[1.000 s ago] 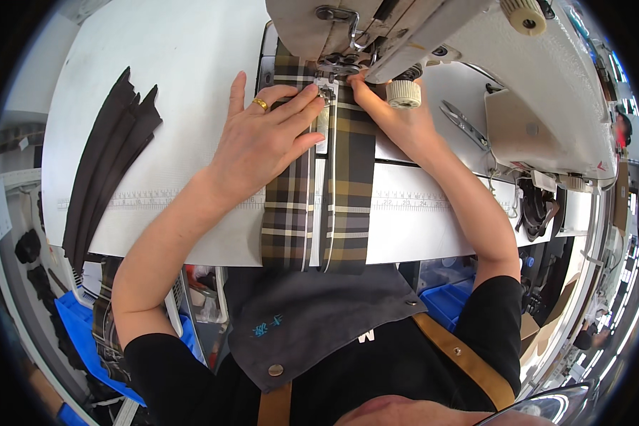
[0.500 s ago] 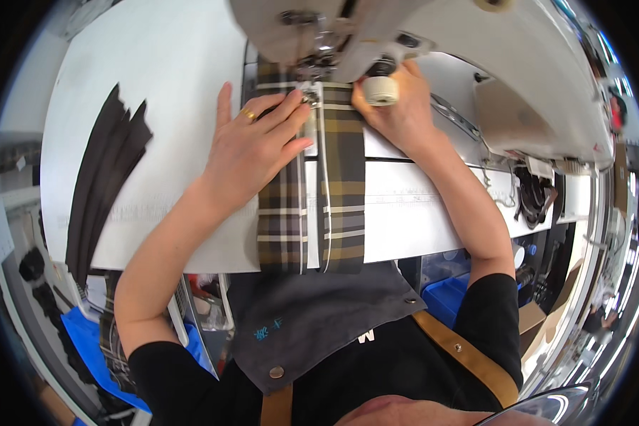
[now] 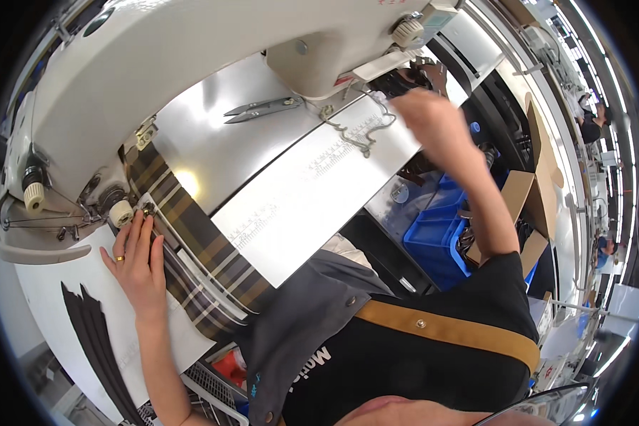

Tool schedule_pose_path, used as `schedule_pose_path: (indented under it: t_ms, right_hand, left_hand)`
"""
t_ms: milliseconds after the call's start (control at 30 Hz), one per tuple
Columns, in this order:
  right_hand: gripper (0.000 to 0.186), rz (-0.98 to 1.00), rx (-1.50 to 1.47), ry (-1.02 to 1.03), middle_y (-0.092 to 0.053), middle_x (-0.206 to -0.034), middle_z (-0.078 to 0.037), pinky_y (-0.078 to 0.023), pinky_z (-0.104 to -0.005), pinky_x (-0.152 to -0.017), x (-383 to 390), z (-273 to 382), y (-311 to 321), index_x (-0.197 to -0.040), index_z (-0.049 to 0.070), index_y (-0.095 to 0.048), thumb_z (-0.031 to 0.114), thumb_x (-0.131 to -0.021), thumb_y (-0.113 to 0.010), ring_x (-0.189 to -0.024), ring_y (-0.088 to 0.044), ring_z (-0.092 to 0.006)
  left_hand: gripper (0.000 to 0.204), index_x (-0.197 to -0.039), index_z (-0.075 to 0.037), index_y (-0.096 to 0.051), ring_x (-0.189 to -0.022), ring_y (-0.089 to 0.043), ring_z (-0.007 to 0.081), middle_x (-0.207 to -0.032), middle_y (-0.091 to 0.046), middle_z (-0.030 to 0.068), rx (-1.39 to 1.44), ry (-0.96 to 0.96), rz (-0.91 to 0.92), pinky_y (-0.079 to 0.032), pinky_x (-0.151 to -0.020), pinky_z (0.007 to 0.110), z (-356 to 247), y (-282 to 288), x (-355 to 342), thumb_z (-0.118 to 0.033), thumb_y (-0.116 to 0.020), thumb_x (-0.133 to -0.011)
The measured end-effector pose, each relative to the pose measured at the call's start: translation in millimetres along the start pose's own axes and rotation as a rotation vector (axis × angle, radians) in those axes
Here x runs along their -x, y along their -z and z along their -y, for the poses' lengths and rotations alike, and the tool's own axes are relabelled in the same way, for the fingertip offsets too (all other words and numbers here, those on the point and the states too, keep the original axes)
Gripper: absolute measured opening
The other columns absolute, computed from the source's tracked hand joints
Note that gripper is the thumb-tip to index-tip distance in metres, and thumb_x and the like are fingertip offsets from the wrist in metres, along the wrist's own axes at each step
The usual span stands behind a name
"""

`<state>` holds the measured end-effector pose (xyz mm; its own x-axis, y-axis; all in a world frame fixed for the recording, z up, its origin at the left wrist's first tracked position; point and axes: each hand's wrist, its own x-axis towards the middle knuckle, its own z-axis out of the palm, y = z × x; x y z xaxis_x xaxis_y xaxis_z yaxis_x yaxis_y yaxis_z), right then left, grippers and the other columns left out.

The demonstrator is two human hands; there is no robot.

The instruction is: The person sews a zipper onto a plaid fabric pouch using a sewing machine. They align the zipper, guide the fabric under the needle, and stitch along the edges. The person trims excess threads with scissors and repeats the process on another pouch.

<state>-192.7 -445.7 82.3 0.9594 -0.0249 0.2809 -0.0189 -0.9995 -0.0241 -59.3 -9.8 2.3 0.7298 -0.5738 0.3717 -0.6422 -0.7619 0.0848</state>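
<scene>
My left hand [image 3: 143, 266] lies with its fingers stretched out, their tips at a small metal piece [image 3: 148, 209] beside the sewing machine's needle area. Under and next to it runs plaid fabric [image 3: 216, 245] in brown, dark and white, in two lengths with a pale-edged seam between them, hanging over the table's front edge. Out to the right, my right hand [image 3: 433, 121] is lifted off the fabric, near dark strips [image 3: 419, 74] at the table's right end. Motion smears its fingers, so whether it holds anything is unclear.
The white sewing machine [image 3: 192, 42] arches across the far side. Grey thread snips [image 3: 263, 108] and a loose cord [image 3: 362, 142] lie on the table. Dark cloth strips [image 3: 96, 341] rest at left. A blue bin [image 3: 437, 234] and cardboard box [image 3: 522, 199] stand lower right.
My view has swung to the right. My right hand has left the fabric beside the needle and moved out to the right. My left hand stays on the work by the needle.
</scene>
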Motion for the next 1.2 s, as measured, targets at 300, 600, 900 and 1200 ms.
schedule_pose_path:
  t_ms: [300, 600, 900, 1200]
  right_hand:
    - [0.026, -0.277, -0.044, -0.280, -0.062, -0.087, -0.011, -0.050, -0.0358, -0.064, 19, -115, -39, -0.099, 0.005, -0.058, 0.006, -0.074, -0.063, -0.072, -0.062, -0.0259]
    - [0.041, -0.157, -0.412, -0.095, -0.058, -0.119, -0.008, -0.043, -0.0312, -0.089, 22, -119, -45, -0.105, 0.003, -0.057, -0.013, -0.067, -0.050, -0.110, -0.054, -0.0210]
    - [0.026, 0.027, -0.279, -0.671, -0.059, -0.060, -0.007, -0.046, -0.0273, -0.053, 26, -97, -7, -0.078, -0.003, -0.062, 0.022, -0.083, -0.066, -0.055, -0.057, -0.0142]
    - [0.019, 0.011, -1.116, -0.790, -0.063, -0.068, -0.002, -0.049, -0.0234, -0.052, -1, -92, -28, -0.084, 0.003, -0.064, 0.021, -0.088, -0.060, -0.053, -0.059, -0.0087]
  left_hand:
    - [0.030, -0.119, -0.012, -0.061, -0.115, -0.049, 0.0164, -0.126, -0.057, -0.0030, 0.005, 0.005, 0.011, -0.017, -0.109, 0.050, 2, 0, 0, -0.019, -0.057, -0.090]
    - [0.028, -0.119, -0.009, -0.060, -0.115, -0.050, 0.0207, -0.127, -0.056, 0.0010, 0.095, 0.039, 0.042, -0.021, -0.108, 0.048, -2, 4, -3, -0.016, -0.053, -0.092]
    - [0.029, -0.119, -0.009, -0.060, -0.115, -0.050, 0.0216, -0.128, -0.056, 0.0019, 0.089, 0.031, 0.045, -0.023, -0.107, 0.049, -2, 5, -4, -0.016, -0.053, -0.092]
    - [0.028, -0.119, -0.010, -0.061, -0.115, -0.051, 0.0207, -0.127, -0.057, 0.0015, 0.130, 0.025, 0.026, -0.023, -0.107, 0.049, -3, 5, -4, -0.015, -0.054, -0.092]
